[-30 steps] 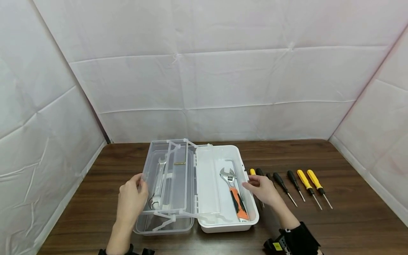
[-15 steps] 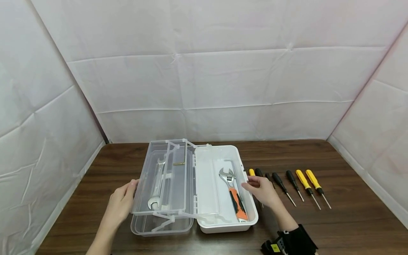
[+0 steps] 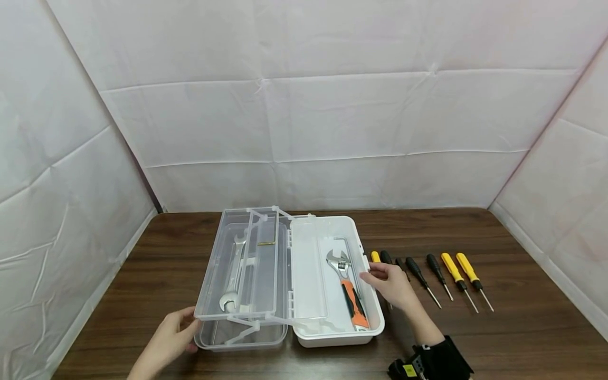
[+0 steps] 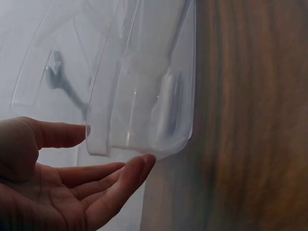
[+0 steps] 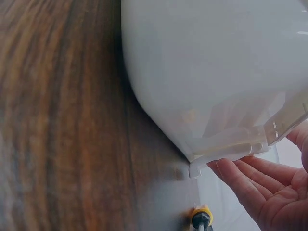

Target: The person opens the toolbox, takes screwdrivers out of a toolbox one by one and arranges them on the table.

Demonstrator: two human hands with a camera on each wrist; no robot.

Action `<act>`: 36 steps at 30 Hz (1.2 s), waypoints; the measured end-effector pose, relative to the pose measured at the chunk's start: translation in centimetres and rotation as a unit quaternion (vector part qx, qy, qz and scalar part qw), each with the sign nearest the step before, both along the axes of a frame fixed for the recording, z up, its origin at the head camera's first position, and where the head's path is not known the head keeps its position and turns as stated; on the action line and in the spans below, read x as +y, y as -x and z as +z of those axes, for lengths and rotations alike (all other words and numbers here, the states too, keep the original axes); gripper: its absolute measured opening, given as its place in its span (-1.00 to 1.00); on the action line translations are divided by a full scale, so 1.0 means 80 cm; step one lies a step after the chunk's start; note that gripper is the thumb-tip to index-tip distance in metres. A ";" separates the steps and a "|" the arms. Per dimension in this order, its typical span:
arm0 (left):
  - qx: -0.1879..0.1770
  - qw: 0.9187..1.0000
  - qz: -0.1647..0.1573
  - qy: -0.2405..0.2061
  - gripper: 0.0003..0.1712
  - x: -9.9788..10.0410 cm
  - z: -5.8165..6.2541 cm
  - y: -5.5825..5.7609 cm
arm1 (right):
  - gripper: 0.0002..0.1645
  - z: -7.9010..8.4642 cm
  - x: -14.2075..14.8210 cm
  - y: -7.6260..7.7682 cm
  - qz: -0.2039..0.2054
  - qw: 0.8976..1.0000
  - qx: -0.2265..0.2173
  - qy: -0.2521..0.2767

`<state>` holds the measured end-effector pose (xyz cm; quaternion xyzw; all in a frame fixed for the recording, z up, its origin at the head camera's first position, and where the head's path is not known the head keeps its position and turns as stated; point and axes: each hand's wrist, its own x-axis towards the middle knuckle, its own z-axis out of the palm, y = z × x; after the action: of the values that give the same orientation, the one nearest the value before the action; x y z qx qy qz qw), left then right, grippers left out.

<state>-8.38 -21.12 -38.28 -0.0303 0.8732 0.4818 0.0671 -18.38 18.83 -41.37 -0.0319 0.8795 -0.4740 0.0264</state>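
A toolbox with a white base [image 3: 304, 340] lies open, its clear lid [image 3: 214, 340] folded to the left. A clear tray [image 3: 201, 303] is raised over the lid. My left hand [image 3: 166, 338] is at its front left corner; in the left wrist view the thumb meets the tray edge and fairly straight fingertips touch the lid corner. My right hand [image 3: 391, 285] grips the base's right rim, thumb on top, fingers against the latch [image 5: 231, 151]. An adjustable wrench [image 3: 355, 306] with an orange and black handle lies in the base. An open-end wrench [image 3: 234, 277] shows through the tray.
Black-handled [image 3: 414, 268] and yellow-handled screwdrivers [image 3: 453, 268] lie to the right of the base, several in all, some partly behind my right hand. A thin bent metal rod [image 3: 349, 250] lies beside the adjustable wrench. White cloth walls [image 3: 294, 116] surround the wooden table [image 3: 123, 306].
My left hand has left the tray's left side, swung outward, then come down to the front left corner. The lid and tray have shifted slightly left. My right hand has stayed on the rim.
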 end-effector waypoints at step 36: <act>0.112 0.975 0.079 0.175 -0.65 0.048 0.074 -0.025 | -0.45 -0.001 0.002 -0.003 -0.002 1.000 0.002 0.014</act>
<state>-6.40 -17.31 -32.38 -0.0565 0.9408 0.3253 -0.0764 -18.14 18.96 -41.41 -0.0317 0.8730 -0.4862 0.0233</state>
